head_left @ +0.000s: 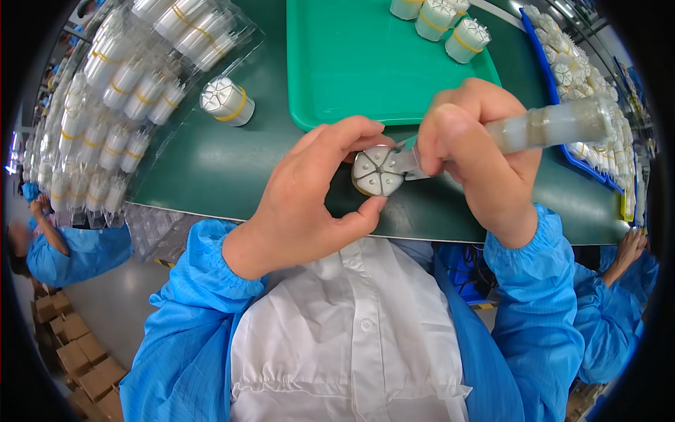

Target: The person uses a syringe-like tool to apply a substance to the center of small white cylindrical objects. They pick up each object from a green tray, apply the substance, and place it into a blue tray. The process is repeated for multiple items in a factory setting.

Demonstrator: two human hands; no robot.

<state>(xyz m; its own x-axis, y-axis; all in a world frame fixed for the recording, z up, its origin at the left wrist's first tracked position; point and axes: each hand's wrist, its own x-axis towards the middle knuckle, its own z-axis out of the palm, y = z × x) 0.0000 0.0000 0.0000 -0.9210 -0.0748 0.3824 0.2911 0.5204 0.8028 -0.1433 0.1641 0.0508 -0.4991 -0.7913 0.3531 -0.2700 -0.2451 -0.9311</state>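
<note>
Between the thumb and fingers of my left hand (302, 193) is a short white cylinder (378, 171), its wedge-segmented, dotted end facing up. My right hand (485, 141) is closed around a tool with a thick, translucent, tape-wrapped handle (555, 126). The tool's flat metal end (411, 163) reaches the right side of the cylinder's top; whether it goes into a slot, I cannot tell. A similar white cylinder (228, 102) with a yellow band rests on the table, beyond my left hand.
A green tray (302, 105) lies ahead on the dark green table, with several banded cylinders (464, 41) at its far right. Clear plastic packs of cylinders (133, 91) are piled at left. A blue bin (590, 167) of white pieces stands at right. People in blue work on both sides.
</note>
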